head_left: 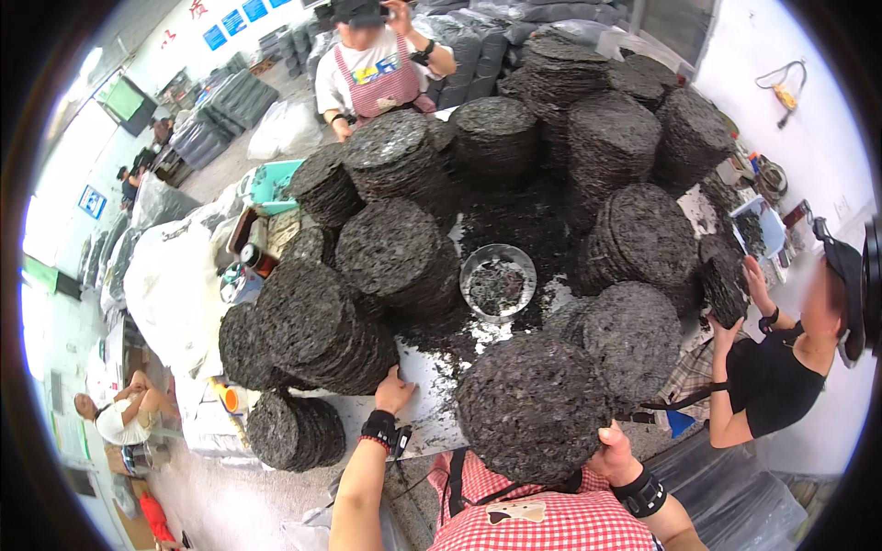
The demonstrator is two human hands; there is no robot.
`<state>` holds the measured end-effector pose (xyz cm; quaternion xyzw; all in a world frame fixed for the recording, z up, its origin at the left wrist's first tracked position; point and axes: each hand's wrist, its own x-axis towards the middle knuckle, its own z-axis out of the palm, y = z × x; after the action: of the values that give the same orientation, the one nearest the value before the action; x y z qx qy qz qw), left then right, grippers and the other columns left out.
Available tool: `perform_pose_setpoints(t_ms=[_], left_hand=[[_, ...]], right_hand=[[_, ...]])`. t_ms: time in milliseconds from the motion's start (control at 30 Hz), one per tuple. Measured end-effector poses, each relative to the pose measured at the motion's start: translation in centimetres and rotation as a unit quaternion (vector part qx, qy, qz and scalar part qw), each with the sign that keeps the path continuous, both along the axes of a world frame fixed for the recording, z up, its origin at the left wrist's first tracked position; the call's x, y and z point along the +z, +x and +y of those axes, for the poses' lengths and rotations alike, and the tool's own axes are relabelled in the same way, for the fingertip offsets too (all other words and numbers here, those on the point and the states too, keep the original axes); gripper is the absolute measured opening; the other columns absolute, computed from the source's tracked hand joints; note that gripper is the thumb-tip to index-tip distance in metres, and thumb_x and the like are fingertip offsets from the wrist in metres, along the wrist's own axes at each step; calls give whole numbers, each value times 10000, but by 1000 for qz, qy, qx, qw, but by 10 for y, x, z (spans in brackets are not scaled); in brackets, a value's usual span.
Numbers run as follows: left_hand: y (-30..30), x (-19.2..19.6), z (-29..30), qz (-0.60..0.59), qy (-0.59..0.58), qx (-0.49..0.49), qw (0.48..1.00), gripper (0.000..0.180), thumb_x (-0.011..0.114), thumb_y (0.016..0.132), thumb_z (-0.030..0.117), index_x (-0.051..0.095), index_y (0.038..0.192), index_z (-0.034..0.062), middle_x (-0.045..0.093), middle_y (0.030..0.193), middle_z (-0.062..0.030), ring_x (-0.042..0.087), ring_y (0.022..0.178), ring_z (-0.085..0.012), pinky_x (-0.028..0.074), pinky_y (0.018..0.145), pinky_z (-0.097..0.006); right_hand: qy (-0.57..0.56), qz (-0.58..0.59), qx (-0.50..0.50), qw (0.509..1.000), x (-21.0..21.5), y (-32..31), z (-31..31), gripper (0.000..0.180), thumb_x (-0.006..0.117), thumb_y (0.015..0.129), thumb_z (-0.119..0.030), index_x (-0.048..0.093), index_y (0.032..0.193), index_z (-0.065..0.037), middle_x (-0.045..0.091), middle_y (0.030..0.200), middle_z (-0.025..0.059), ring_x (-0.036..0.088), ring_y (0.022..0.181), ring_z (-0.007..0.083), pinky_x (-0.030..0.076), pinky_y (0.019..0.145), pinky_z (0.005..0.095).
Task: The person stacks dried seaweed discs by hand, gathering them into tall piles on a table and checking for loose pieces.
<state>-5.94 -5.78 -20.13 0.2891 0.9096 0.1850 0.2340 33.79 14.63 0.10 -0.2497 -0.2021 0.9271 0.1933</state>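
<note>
The right hand (617, 456) is gripping the near right rim of 1 round dark cake (533, 407), its thumb lying over the edge and its other fingers hiding mostly beneath. The cake is showing its broad, flaky face to the camera, just in front of the red checked apron (551, 528) and beside a greyer stack (634, 342). The left hand (395, 393) is resting at the table's near side with its fingers partly curled, touching the foot of a tall, leaning stack (312, 321); whether it is pinching anything, I cannot tell. Both wrists are wearing black bands. Under the left hand, the white table (424, 404) is carrying scattered dark flakes.

Farther in, a round metal bowl (499, 252) is holding more flakes, and many dark round stacks are standing around it on both sides and behind. To the right, a co-worker in a black top (776, 390) is holding a dark folded piece (724, 286) in 2 hands. Across the table, a person in a striped apron (378, 78) is raising 1 hand to a dark cap. At the left, a turquoise basket (266, 174) is sitting behind the stacks, and beyond it a person in a white shirt (124, 424) is sitting.
</note>
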Motion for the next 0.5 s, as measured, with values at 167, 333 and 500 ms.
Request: perform_pose_setpoints(t_ms=[167,333,500], left_hand=[[64,8,4,123,47,-104,986,411,687,737,178,559,1100,34,636,1000,-193,596,941,-383,481,784,-470],[127,-28,-26,-134,27,-198,970,473,626,788,204,539,1228,55,527,1267,-179,444,1208,-375,366,995,-469],[98,-53,5,101,-28,-250,963,399,595,825,190,562,1203,64,519,1297,-172,430,1241,-371,370,1000,-472]], right_hand=[[-8,12,25,1000,13,-8,0,637,584,827,-111,328,1405,-31,493,1344,112,483,1231,246,372,1053,400],[-15,-8,64,998,5,-11,-2,705,669,815,-128,316,1416,-29,470,1329,65,445,1213,178,347,1026,336],[-1,23,56,998,2,-8,-2,731,682,800,-154,313,1417,-20,468,1338,73,439,1226,186,337,1039,344]])
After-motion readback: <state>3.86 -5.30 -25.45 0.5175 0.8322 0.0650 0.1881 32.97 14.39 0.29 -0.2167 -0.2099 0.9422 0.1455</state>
